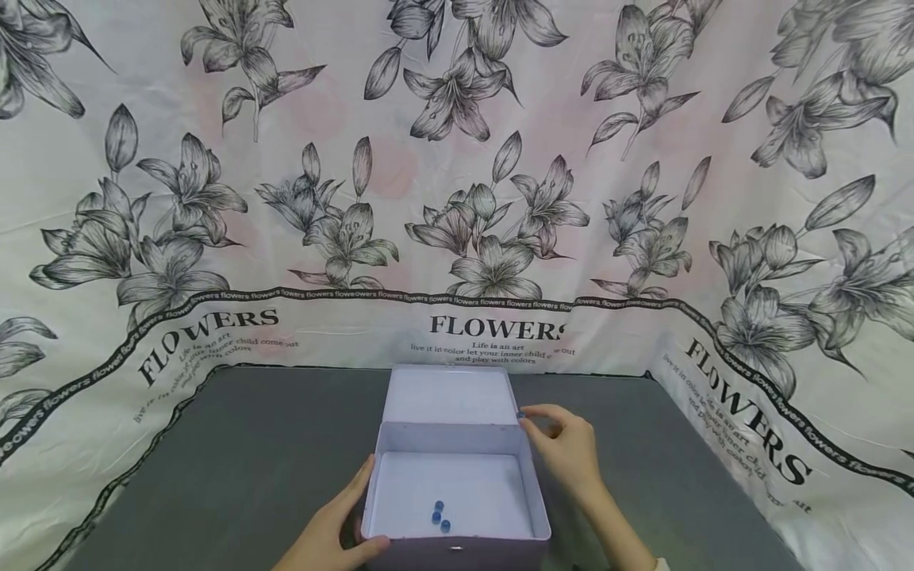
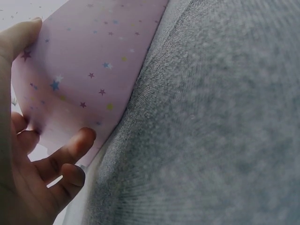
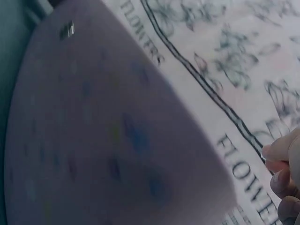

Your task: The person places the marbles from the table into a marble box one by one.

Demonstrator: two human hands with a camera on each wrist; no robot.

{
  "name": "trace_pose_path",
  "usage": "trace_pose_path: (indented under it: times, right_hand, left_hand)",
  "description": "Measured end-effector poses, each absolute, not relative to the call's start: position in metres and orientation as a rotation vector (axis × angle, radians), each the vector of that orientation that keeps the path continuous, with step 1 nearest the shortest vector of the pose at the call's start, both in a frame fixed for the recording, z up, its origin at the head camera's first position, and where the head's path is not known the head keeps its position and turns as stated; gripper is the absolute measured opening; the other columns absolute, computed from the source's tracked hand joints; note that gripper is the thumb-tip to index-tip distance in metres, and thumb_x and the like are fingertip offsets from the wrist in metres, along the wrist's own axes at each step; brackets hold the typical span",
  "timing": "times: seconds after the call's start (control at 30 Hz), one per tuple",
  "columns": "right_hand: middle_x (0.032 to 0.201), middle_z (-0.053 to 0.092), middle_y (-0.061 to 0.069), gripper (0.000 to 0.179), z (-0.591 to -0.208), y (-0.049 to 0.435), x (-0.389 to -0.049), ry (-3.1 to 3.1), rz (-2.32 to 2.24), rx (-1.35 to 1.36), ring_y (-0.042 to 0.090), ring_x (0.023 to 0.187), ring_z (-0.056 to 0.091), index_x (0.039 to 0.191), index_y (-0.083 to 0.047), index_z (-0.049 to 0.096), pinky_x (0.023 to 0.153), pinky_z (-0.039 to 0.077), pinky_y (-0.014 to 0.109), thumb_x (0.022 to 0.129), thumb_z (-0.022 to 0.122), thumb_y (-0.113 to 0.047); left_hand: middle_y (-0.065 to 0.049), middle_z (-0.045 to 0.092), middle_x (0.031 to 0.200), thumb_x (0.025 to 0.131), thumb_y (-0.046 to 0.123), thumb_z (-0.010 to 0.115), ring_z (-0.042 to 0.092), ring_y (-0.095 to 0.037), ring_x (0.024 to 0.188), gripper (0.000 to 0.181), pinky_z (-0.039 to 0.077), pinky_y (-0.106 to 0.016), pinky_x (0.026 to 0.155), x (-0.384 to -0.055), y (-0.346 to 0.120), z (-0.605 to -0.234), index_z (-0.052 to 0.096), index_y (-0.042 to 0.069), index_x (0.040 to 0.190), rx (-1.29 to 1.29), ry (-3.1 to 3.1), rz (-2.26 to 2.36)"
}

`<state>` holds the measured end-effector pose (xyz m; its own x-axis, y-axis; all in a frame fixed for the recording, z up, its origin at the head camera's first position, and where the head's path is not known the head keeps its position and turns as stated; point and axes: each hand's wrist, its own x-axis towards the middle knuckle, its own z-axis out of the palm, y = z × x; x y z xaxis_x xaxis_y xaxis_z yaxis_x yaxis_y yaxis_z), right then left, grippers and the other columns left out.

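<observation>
Smooth rect. box [image 1: 421,553], pale inside, lid [image 1: 450,394] folded back; L hand [image 1: 339,519] grips its L side nr the front corner, R hand [image 1: 571,448] pinches a small blue bead [image 1: 521,413] by the lid's R edge. L wrist view adds lilac outside w/ printed stars [image 2: 55,85], blurred in R wrist view; only head view shows loose rounded beads [image 1: 436,517]. Count: 4 beads (3 on box floor twd front, 1 pinched).

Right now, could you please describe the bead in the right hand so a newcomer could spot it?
Find the lilac box, then its open lid. Beside that lid's right edge, the right hand pinches the blue bead; the other three lie inside the box.
</observation>
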<state>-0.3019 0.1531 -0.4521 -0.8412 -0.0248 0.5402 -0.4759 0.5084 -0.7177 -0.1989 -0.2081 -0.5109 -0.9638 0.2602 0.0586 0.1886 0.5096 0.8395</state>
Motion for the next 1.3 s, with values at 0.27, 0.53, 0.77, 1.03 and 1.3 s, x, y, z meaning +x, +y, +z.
trace_pose_path:
  times: [0.27, 0.53, 0.77, 1.03, 1.3]
  right_hand:
    - [0.079, 0.071, -0.004, 0.015, -0.446, 0.107, -0.302, -2.303, 1.342, 0.537, -0.002, 0.043, 0.036, 0.103, -0.013, 0.084, 0.042, 0.030, 0.019, 0.090, 0.085, -0.006]
    - [0.085, 0.077, -0.001, 0.014, -0.444, 0.083, -0.306, -2.260, 1.355, 0.598, -0.005, 0.040, 0.034, 0.103, -0.011, 0.084, 0.041, 0.029, 0.017, 0.090, 0.085, -0.007]
    - [0.087, 0.079, 0.002, 0.014, -0.448, 0.075, -0.309, -2.319, 1.379, 0.580, -0.005, 0.039, 0.032, 0.102, -0.013, 0.084, 0.041, 0.028, 0.017, 0.090, 0.085, -0.007]
    - [0.099, 0.081, 0.004, 0.009, -0.459, 0.073, -0.312, -2.539, 1.354, 0.523, 0.001, 0.042, 0.039, 0.098, -0.015, 0.085, 0.042, 0.032, 0.019, 0.090, 0.085, -0.012]
    - [0.097, 0.081, 0.007, 0.010, -0.468, 0.072, -0.315, -2.702, 1.213, 0.614, 0.007, 0.054, 0.051, 0.096, -0.008, 0.084, 0.051, 0.043, 0.021, 0.086, 0.085, -0.008]
  left_hand:
    - [-0.017, 0.017, 0.175, 0.092, 0.047, 0.081, 0.023, -0.051, 0.157, 0.109, 0.027, -0.077, 0.117, -0.198, -0.207, -0.510, 0.015, 0.010, 0.171, 0.369, 2.694, 1.444]
    - [-0.013, 0.016, 0.176, 0.092, 0.047, 0.081, 0.023, -0.046, 0.159, 0.108, 0.029, -0.074, 0.118, -0.199, -0.208, -0.516, 0.015, 0.014, 0.171, 0.398, 2.697, 1.456]
    - [-0.013, 0.018, 0.176, 0.093, 0.046, 0.081, 0.026, -0.045, 0.158, 0.107, 0.034, -0.070, 0.118, -0.198, -0.207, -0.516, 0.015, 0.016, 0.172, 0.408, 2.703, 1.461]
    - [-0.007, 0.022, 0.176, 0.092, 0.047, 0.082, 0.030, -0.037, 0.158, 0.106, 0.039, -0.063, 0.118, -0.198, -0.211, -0.516, 0.016, 0.022, 0.172, 0.420, 2.767, 1.402]
    - [-0.007, 0.022, 0.176, 0.092, 0.047, 0.082, 0.031, -0.038, 0.157, 0.106, 0.039, -0.064, 0.118, -0.197, -0.213, -0.514, 0.016, 0.023, 0.172, 0.440, 2.783, 1.379]
